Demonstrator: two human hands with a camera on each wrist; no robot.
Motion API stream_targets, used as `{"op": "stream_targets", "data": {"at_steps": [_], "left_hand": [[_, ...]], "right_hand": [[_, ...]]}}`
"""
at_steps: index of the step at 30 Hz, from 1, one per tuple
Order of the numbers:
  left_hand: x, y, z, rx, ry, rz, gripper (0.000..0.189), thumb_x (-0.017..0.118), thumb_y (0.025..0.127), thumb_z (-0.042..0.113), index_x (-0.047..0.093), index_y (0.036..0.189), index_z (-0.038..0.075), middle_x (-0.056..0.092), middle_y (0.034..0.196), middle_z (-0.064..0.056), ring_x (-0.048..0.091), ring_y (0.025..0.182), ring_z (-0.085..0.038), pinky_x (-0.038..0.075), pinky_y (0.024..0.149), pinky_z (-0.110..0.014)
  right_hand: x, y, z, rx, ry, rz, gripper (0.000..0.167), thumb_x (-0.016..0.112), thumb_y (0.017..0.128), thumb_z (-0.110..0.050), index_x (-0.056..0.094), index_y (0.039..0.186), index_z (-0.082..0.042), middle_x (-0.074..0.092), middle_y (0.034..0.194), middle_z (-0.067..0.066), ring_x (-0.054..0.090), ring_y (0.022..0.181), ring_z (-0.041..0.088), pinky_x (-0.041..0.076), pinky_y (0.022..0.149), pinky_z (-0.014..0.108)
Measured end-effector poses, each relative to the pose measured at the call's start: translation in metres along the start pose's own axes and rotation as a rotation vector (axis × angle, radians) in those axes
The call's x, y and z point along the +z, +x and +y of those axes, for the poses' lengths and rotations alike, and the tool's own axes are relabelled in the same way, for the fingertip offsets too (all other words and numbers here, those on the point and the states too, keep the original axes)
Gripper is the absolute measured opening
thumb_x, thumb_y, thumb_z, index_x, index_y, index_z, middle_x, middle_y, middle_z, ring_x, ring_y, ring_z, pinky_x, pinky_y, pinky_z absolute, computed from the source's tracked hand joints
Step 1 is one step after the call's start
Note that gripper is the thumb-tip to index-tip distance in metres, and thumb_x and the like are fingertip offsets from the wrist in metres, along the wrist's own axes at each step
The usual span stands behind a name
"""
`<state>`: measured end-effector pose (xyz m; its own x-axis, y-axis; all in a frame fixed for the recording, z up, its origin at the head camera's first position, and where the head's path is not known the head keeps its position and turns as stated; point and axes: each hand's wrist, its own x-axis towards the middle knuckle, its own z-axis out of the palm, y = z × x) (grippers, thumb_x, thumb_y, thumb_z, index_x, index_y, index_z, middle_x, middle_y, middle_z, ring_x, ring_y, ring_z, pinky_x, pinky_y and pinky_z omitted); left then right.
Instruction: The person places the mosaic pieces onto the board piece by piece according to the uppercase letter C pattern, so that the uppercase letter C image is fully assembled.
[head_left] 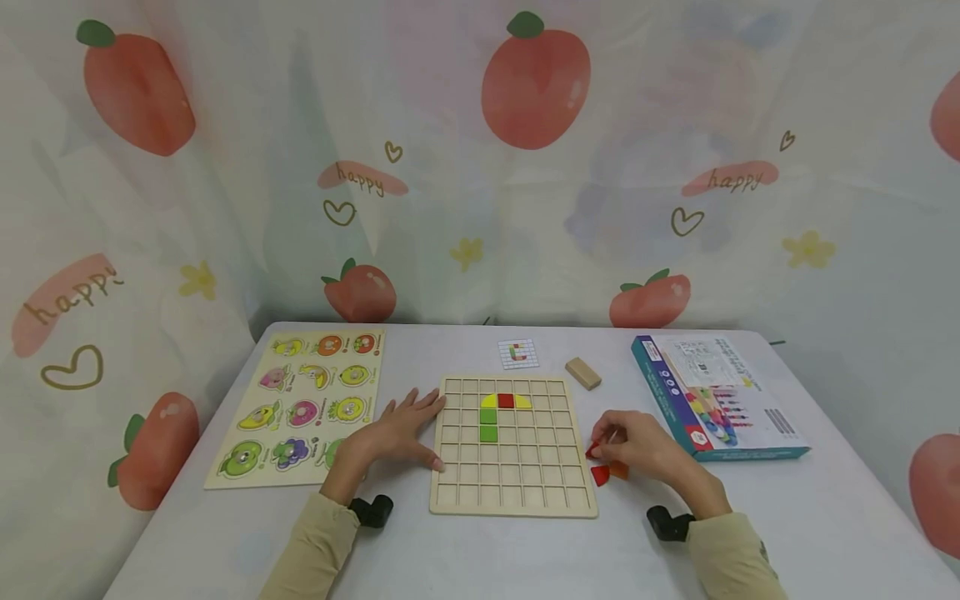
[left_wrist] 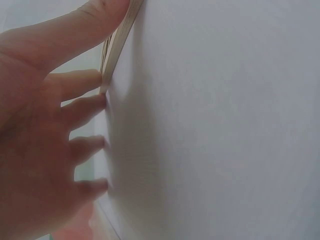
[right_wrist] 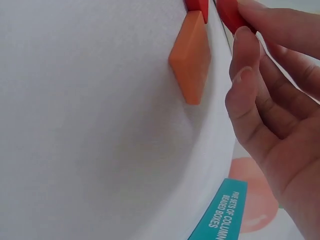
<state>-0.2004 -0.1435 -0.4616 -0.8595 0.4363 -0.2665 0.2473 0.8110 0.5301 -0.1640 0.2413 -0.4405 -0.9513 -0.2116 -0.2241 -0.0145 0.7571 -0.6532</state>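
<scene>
A wooden grid board [head_left: 517, 479] lies mid-table. In its upper cells sit a red square [head_left: 506, 401] with a yellow curved piece [head_left: 522, 402] to its right and another to its left, plus two green squares [head_left: 489, 432] below the left one. My left hand [head_left: 393, 433], fingers spread, touches the board's left edge with the thumb and a fingertip. Beyond the right edge, my right hand [head_left: 637, 442] pinches a red piece [right_wrist: 231, 14], its shape partly hidden by the fingers. Under that hand lie an orange diamond-shaped piece [right_wrist: 192, 60] and a second red piece [head_left: 600, 476].
Behind the board are a small pattern card [head_left: 517, 354] and a plain wooden block [head_left: 583, 372]. A fruit puzzle board [head_left: 255, 429] lies at the left, partly behind my left hand. At the right lies a teal-edged box [head_left: 750, 455].
</scene>
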Motion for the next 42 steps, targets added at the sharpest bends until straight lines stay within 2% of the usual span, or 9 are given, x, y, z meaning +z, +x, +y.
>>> {"op": "stream_targets", "data": {"at_steps": [7,12,17,23,28,32,37,42], "left_hand": [[-0.001,-0.001,0.000,0.003,-0.006,0.000,0.105,0.089,0.078,0.038,0.033,0.162,0.013,0.021,0.173,-0.004,0.005,0.161,-0.034,0.002,0.130,-0.058],[-0.002,-0.003,0.002,0.006,-0.015,0.000,0.105,0.090,0.077,0.037,0.033,0.162,0.012,0.021,0.172,-0.005,0.006,0.161,-0.035,0.002,0.130,-0.058],[-0.003,-0.003,0.003,0.005,-0.021,-0.001,0.105,0.090,0.077,0.036,0.033,0.162,0.012,0.021,0.172,-0.006,0.005,0.161,-0.036,0.001,0.130,-0.059],[-0.003,-0.002,0.002,0.002,-0.016,-0.003,0.105,0.090,0.078,0.037,0.033,0.162,0.013,0.021,0.173,-0.005,0.005,0.161,-0.035,0.001,0.130,-0.058],[-0.002,-0.002,0.002,0.004,-0.021,-0.005,0.105,0.090,0.077,0.037,0.033,0.162,0.013,0.021,0.173,-0.005,0.004,0.161,-0.035,0.002,0.130,-0.058],[-0.002,-0.002,0.001,0.000,-0.010,-0.003,0.105,0.090,0.077,0.038,0.033,0.162,0.013,0.021,0.172,-0.004,0.005,0.161,-0.034,0.002,0.130,-0.058],[-0.002,-0.002,0.001,-0.002,-0.009,0.005,0.105,0.090,0.078,0.038,0.032,0.163,0.015,0.021,0.173,-0.002,0.004,0.161,-0.033,0.001,0.130,-0.057],[-0.001,-0.001,0.000,-0.003,-0.015,0.007,0.105,0.090,0.077,0.037,0.033,0.162,0.015,0.021,0.173,-0.002,0.004,0.161,-0.033,0.001,0.130,-0.057]], "right_hand": [[-0.002,-0.001,-0.004,-0.049,-0.001,-0.003,0.019,0.072,0.090,-0.007,0.073,0.110,-0.009,0.065,0.093,0.003,0.059,0.083,0.018,0.055,0.064,0.025],[-0.001,-0.001,-0.012,-0.080,0.023,-0.030,0.015,0.075,0.092,-0.013,0.076,0.107,-0.011,0.068,0.097,0.002,0.060,0.086,0.017,0.055,0.067,0.025],[0.007,0.003,-0.023,-0.133,0.041,-0.050,0.009,0.076,0.092,-0.014,0.078,0.101,-0.013,0.072,0.097,-0.001,0.062,0.088,0.017,0.055,0.075,0.023],[0.016,0.011,-0.038,-0.196,0.081,-0.066,0.013,0.075,0.092,-0.010,0.076,0.105,-0.010,0.073,0.100,0.001,0.065,0.091,0.017,0.056,0.084,0.023],[0.028,0.018,-0.048,-0.189,0.100,-0.071,0.019,0.077,0.090,-0.009,0.076,0.109,-0.011,0.070,0.098,0.001,0.064,0.089,0.016,0.058,0.083,0.025],[0.036,0.026,-0.054,-0.223,0.088,-0.087,0.023,0.077,0.089,-0.009,0.077,0.112,-0.009,0.070,0.098,0.002,0.063,0.088,0.016,0.057,0.080,0.023],[0.046,0.033,-0.062,-0.262,0.087,-0.105,0.021,0.079,0.088,-0.011,0.079,0.109,-0.008,0.074,0.100,0.002,0.063,0.086,0.016,0.056,0.078,0.022],[0.055,0.038,-0.070,-0.282,0.071,-0.105,0.016,0.077,0.091,-0.012,0.080,0.107,-0.008,0.075,0.100,0.001,0.064,0.089,0.014,0.056,0.081,0.024]]}}
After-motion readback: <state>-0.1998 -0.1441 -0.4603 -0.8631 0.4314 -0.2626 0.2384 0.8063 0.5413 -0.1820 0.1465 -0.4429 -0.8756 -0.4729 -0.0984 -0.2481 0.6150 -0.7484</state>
